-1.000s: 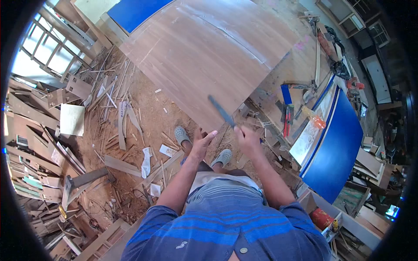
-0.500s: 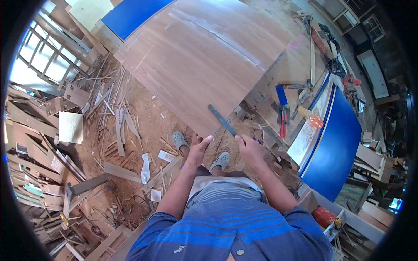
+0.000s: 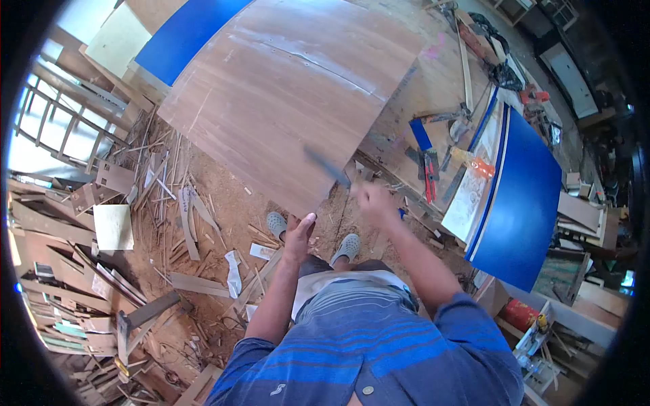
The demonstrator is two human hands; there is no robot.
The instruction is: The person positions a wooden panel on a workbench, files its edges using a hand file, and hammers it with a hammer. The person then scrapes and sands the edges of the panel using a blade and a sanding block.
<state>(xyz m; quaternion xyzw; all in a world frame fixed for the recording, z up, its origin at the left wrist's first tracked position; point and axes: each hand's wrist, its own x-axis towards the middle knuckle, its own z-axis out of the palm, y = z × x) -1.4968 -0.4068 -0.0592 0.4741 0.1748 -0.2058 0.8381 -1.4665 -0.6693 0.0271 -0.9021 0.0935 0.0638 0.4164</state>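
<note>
A large brown wooden sheet [image 3: 271, 101] lies on the workbench, one corner pointing toward my body. My left hand [image 3: 298, 235] grips that near corner, thumb on top and fingers beneath the edge. In my right hand [image 3: 374, 201], closed round its handle end, is a long flat dark file [image 3: 327, 166]. The file is blurred and slants up to the left over the sheet's right edge near the corner; whether it touches the edge I cannot tell.
Right of the sheet, the bench [image 3: 399, 115] carries red-handled cutters [image 3: 430, 177], an orange-and-clear bottle [image 3: 481, 166] and a hammer. A curved blue panel [image 3: 518, 203] stands farther right. Wood scraps [image 3: 193, 223] and sawdust cover the floor at left, near an upright clamp-like stand [image 3: 145, 311].
My left hand has closed on the sheet's near corner. My right hand has moved up and left with the file. The whole view has shifted, with the sheet farther left.
</note>
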